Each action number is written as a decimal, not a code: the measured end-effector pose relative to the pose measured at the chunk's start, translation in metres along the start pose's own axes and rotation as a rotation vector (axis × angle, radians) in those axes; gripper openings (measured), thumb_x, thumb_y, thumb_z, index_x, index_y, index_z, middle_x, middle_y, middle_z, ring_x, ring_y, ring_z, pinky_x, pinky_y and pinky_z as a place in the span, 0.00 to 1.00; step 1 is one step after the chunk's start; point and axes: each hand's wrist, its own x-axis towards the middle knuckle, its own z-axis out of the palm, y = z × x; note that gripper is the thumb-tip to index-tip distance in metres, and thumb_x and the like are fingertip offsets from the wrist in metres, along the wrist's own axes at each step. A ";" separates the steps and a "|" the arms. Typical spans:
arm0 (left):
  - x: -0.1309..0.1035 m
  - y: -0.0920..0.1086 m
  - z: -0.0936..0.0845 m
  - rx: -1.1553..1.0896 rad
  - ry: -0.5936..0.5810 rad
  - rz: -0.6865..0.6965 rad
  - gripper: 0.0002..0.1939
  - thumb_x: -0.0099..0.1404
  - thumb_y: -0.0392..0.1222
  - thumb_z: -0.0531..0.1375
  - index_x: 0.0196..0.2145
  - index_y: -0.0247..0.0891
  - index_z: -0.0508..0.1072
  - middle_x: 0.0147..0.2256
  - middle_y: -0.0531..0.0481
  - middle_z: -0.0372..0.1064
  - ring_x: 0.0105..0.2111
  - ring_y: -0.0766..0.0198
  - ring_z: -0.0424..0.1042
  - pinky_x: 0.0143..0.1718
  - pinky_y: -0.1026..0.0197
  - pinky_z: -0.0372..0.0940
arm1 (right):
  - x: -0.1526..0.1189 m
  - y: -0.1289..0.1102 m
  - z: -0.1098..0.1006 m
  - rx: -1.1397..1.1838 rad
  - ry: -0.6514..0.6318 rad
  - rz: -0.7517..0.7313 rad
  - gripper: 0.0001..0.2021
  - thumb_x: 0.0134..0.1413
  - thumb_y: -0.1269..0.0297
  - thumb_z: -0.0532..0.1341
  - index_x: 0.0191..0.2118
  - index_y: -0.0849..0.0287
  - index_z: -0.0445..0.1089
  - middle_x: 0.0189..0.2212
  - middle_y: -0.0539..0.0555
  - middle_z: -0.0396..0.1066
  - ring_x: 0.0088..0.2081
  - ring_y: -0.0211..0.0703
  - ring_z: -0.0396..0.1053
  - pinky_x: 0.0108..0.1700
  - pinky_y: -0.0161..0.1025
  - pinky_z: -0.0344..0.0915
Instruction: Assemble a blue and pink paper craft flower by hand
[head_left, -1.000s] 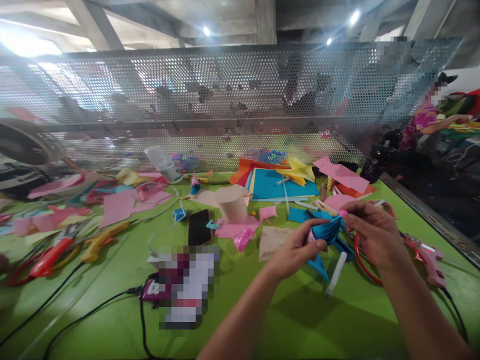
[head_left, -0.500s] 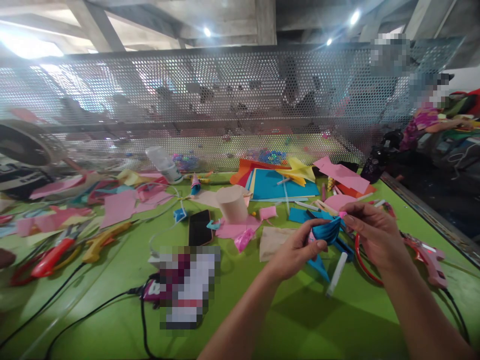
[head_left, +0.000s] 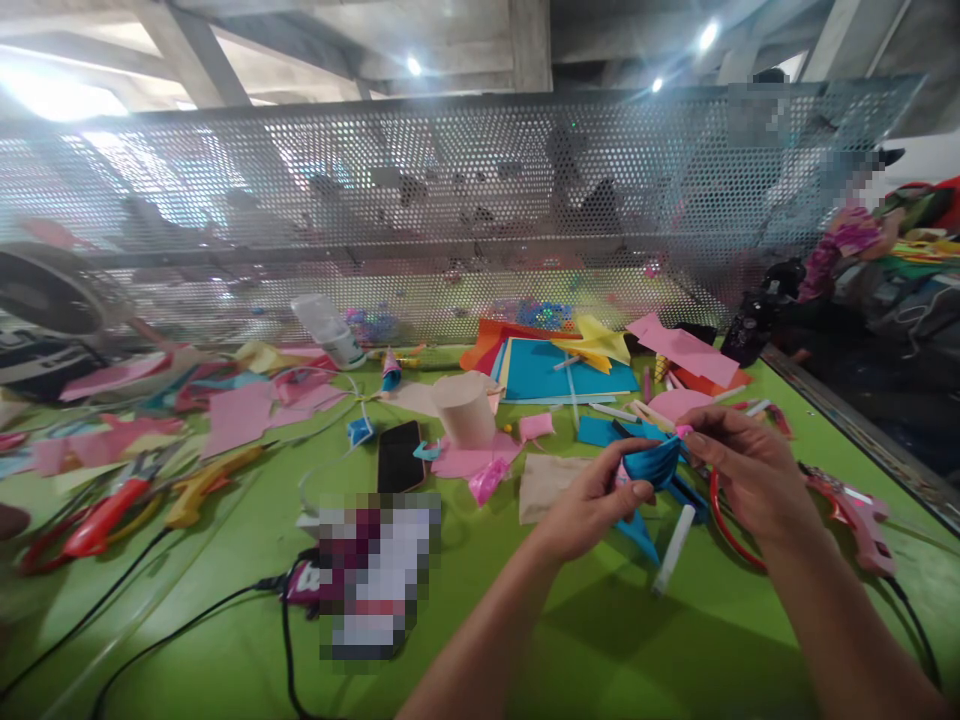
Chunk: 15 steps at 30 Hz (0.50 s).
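Note:
My left hand (head_left: 600, 500) is closed around a blue folded felt piece (head_left: 651, 463), thumb on its near side. At the piece's right end, my right hand (head_left: 739, 465) pinches a small bright pink bit (head_left: 683, 431); whether it is fixed to the blue felt I cannot tell. Beneath the hands lie a blue felt scrap (head_left: 637, 537) and a white stick (head_left: 674, 550). Red-handled scissors (head_left: 731, 535) are partly hidden behind my right wrist. A beige felt piece (head_left: 551, 485) lies just left of my left hand.
A pink glue gun (head_left: 855, 520) with a cord lies at right. Left are red-handled pliers (head_left: 112, 515), a yellow glue gun (head_left: 214, 485) and a dark phone (head_left: 400, 457). A beige cylinder (head_left: 465, 411) stands mid-table. Coloured felt sheets (head_left: 566, 367) lie before a perforated metal screen (head_left: 450, 220).
My hands and the blue felt piece stay almost where they were. In the background at right, a person has shifted slightly and the arm that reached out is drawn back.

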 end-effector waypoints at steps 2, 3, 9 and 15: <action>0.000 -0.001 0.000 -0.017 -0.001 -0.010 0.38 0.70 0.63 0.67 0.68 0.41 0.68 0.35 0.52 0.70 0.30 0.67 0.63 0.34 0.64 0.60 | 0.000 0.000 0.000 -0.005 0.010 -0.010 0.14 0.46 0.53 0.81 0.38 0.51 0.85 0.34 0.51 0.79 0.31 0.38 0.70 0.31 0.35 0.67; 0.001 -0.002 -0.001 -0.027 0.000 -0.016 0.38 0.69 0.63 0.67 0.68 0.42 0.67 0.35 0.52 0.70 0.30 0.67 0.64 0.34 0.64 0.60 | 0.001 0.000 0.000 -0.007 0.014 -0.020 0.14 0.46 0.53 0.81 0.38 0.51 0.85 0.34 0.52 0.80 0.32 0.39 0.70 0.32 0.36 0.68; 0.002 -0.005 -0.001 -0.124 -0.002 -0.014 0.40 0.68 0.63 0.69 0.69 0.41 0.66 0.36 0.52 0.71 0.29 0.68 0.64 0.34 0.63 0.60 | 0.001 -0.003 0.001 -0.019 0.003 -0.060 0.15 0.49 0.53 0.79 0.43 0.49 0.87 0.39 0.54 0.82 0.34 0.41 0.71 0.33 0.37 0.69; 0.001 -0.004 -0.001 -0.124 -0.018 -0.037 0.39 0.68 0.62 0.69 0.68 0.41 0.67 0.36 0.51 0.72 0.29 0.69 0.63 0.34 0.63 0.60 | 0.000 -0.004 0.003 0.028 -0.004 -0.042 0.18 0.49 0.53 0.80 0.47 0.46 0.85 0.40 0.53 0.81 0.37 0.42 0.73 0.35 0.37 0.70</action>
